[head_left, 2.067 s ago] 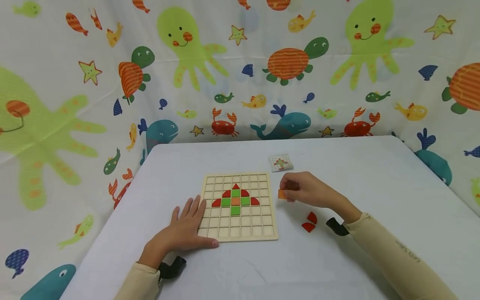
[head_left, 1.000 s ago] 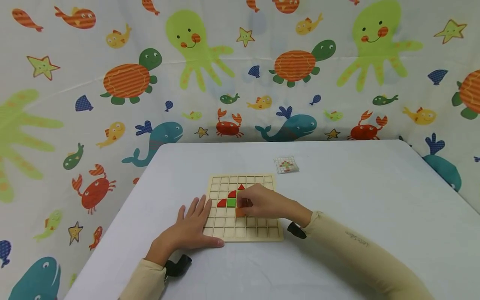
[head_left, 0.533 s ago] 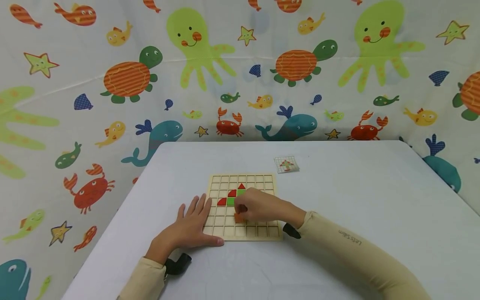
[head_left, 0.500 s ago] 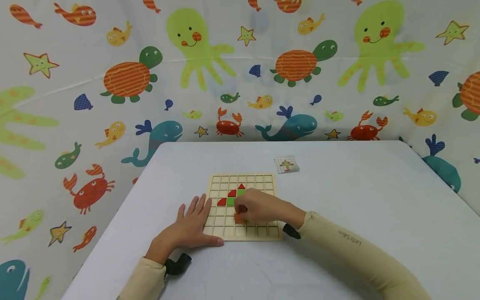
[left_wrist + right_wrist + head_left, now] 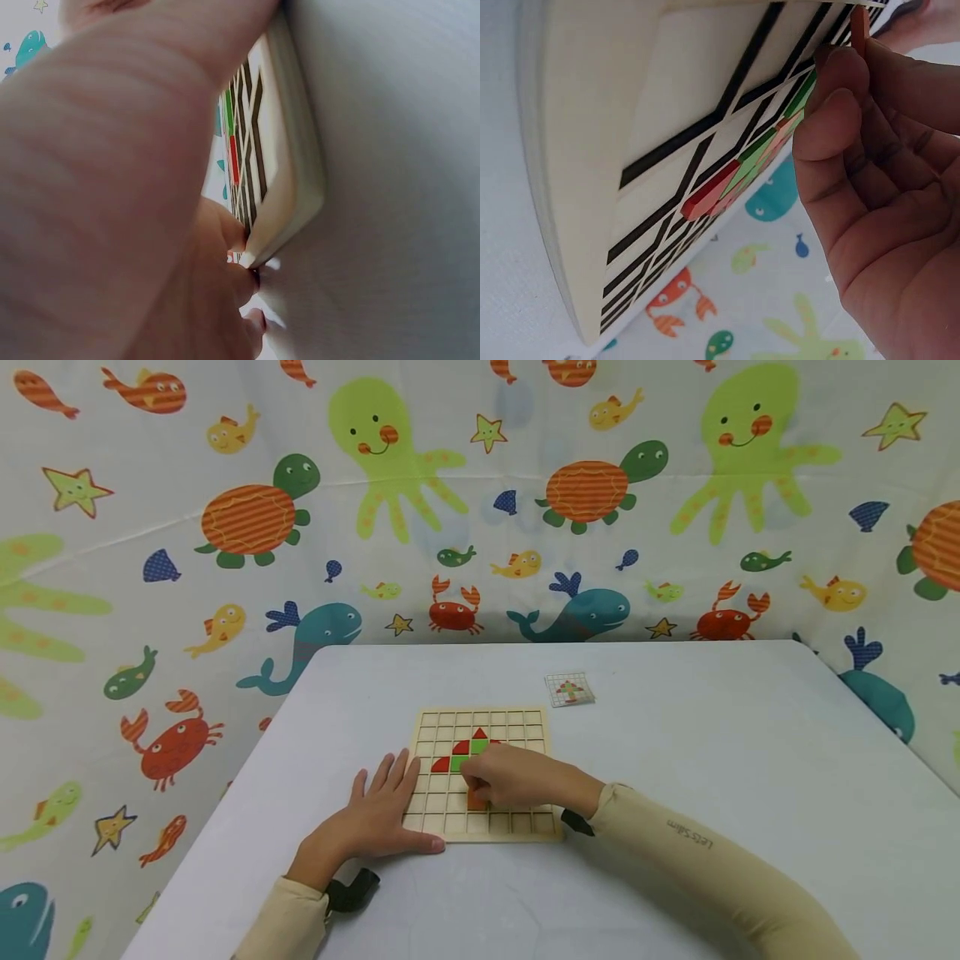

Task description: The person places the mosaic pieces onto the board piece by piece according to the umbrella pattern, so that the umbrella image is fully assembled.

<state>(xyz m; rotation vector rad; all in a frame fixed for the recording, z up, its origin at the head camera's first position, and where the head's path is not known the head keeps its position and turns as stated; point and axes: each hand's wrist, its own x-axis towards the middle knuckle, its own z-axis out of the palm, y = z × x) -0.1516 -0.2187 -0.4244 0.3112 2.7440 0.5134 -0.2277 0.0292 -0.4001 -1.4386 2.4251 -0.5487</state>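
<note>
An 8-ish-cell-wide wooden grid board [image 5: 435,823] lies on the white table. Red and green tiles, such as a green square [image 5: 478,746] and a red triangle [image 5: 480,733], form a pattern in it. My right hand [image 5: 517,777] pinches an orange square tile [image 5: 860,31] between thumb and fingertips, over a cell in the board's lower middle. The tile stands partly tilted in the right wrist view. Part of the pattern is hidden behind this hand. With fingers straight and spread, my left hand [image 5: 375,818] rests along the board's left edge, its thumb at the near-left corner.
A small card [image 5: 570,689] printed with a gridded coloured pattern lies behind the board's right side. A curtain [image 5: 435,468] with sea animals hangs behind the table [image 5: 690,727]. My right forearm [image 5: 675,843] crosses the table's right part.
My right hand has carried the orange tile from the table right of the board to over the board, then slightly towards me. My left hand has stayed at the board's edge.
</note>
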